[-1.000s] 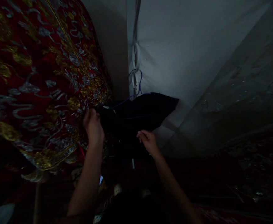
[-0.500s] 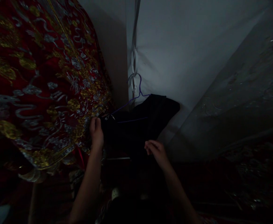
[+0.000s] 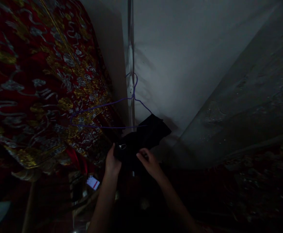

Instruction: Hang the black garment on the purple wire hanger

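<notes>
A black garment (image 3: 153,131) hangs by one side from a purple wire hanger (image 3: 100,105), whose left arm is bare. The hanger's hook sits on a white fitting (image 3: 131,85) by the wall. My left hand (image 3: 113,161) is closed on the garment's left part, close to a small pale label or tag (image 3: 122,146). At the garment's front, my right hand (image 3: 147,159) has bent fingers pressed together against the dark cloth. What exactly those fingers pinch is hard to make out in the dim light, but cloth lies right at them.
Red cloth with gold and silver embroidery (image 3: 66,81) hangs at the left, behind the hanger's bare arm. A pale wall (image 3: 180,58) rises behind, with a clear plastic-like sheet (image 3: 240,103) at the right. Low down are a small lit white rectangle (image 3: 93,183) and a wooden post (image 3: 28,204).
The garment's left side has come off the hanger, leaving that arm bare. My left hand has moved right and down with the cloth; my right hand has shifted slightly left.
</notes>
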`<state>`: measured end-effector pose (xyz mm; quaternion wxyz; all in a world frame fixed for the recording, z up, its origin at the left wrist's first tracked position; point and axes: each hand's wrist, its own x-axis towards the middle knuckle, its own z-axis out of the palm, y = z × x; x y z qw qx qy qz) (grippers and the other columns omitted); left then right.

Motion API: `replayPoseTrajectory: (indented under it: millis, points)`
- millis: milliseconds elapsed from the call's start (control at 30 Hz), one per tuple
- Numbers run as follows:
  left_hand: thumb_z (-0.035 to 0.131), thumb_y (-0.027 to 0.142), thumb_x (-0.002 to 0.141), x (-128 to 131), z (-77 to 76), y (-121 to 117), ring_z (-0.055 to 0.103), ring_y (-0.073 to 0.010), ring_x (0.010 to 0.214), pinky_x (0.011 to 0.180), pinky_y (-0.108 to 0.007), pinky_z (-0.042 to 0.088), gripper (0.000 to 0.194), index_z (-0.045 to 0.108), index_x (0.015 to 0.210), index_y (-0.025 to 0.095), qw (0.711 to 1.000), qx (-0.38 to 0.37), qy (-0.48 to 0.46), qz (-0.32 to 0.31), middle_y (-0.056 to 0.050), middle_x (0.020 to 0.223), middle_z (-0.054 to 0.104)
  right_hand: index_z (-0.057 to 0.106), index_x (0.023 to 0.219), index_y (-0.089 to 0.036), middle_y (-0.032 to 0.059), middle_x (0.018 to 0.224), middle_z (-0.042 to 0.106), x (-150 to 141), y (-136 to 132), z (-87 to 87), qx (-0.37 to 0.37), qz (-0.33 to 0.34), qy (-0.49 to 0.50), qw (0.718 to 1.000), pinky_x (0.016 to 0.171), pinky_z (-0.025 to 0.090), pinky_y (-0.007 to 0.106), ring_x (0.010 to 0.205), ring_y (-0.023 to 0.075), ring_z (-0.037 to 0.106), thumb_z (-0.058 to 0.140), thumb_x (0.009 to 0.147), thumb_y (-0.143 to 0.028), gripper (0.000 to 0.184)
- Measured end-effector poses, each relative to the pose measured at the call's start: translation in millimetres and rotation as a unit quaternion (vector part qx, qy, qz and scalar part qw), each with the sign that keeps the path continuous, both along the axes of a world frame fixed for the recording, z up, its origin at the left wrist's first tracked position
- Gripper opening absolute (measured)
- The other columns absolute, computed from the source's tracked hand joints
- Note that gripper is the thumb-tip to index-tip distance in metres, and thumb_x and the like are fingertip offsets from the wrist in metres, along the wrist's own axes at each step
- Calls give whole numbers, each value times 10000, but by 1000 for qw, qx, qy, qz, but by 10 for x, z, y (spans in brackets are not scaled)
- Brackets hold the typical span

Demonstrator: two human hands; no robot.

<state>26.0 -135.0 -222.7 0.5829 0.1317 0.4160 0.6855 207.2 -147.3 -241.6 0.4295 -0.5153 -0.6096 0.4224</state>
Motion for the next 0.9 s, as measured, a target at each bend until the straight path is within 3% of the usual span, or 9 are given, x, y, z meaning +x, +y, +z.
replayPoseTrajectory:
  millis: [100,233,333,400,567,633,700,833,900]
  points:
    - [795,399,751,322,159,-177,681,-166,785,764,-271,537,238,689,794,190,990,57,122,-39,-30,863,734,580,1245,-211,89,1260,657,23,-72,48,32,71,17,997,1007,459,379,1164,251,608,731,802,-407,507]
    - [679,412,867,550,317,-306,647,-246,1106,1025,-359,454,212,684,798,212,923,162,334,-103,-70,1082,733,667,1086,-190,54,1025,730,33,-72,137,5,152,38,988,846,515,338,923,226,668,582,867,-268,248]
    - [612,426,914,480,317,-330,641,-241,1090,1003,-352,460,213,675,975,232,892,175,396,-133,-69,1098,716,675,782,-167,17,742,694,123,35,217,-15,144,22,989,645,481,281,686,189,620,506,827,-225,184]
    - [614,431,912,359,269,-342,649,-232,1051,962,-336,480,281,650,1121,247,875,156,410,-203,-59,1111,712,653,694,-168,9,658,660,206,144,339,1,115,21,993,574,446,263,626,180,588,521,791,-245,181]
    - [638,455,883,25,150,-375,699,-275,977,892,-363,522,334,719,1133,248,776,104,463,-416,-49,1077,760,740,855,-200,44,838,731,279,520,810,161,52,63,984,778,517,312,795,210,651,531,790,-271,230]
    - [637,440,885,-132,162,-347,715,-285,977,882,-366,528,324,734,1133,255,758,103,492,-415,-46,1099,766,754,958,-210,55,932,741,236,718,923,199,-2,60,978,858,509,325,847,204,651,507,822,-269,288]
    - [675,401,861,-335,215,-279,724,-284,976,874,-351,531,294,748,1118,276,767,120,514,-364,-41,1094,773,755,982,-200,57,906,742,183,925,937,187,-49,46,980,837,511,318,840,202,651,473,853,-289,322]
    - [795,317,738,-846,403,-44,690,-235,605,629,-281,523,44,772,740,280,785,150,543,-256,-16,677,749,746,789,-160,59,691,714,169,1238,797,128,-94,-10,987,641,494,299,715,231,651,558,797,-379,289]
    - [816,291,703,-1068,534,95,640,-214,522,612,-272,517,113,732,630,269,784,132,560,-233,-8,578,696,727,721,-153,64,661,711,228,1301,743,131,-123,-29,983,575,464,296,647,230,637,640,734,-408,269]
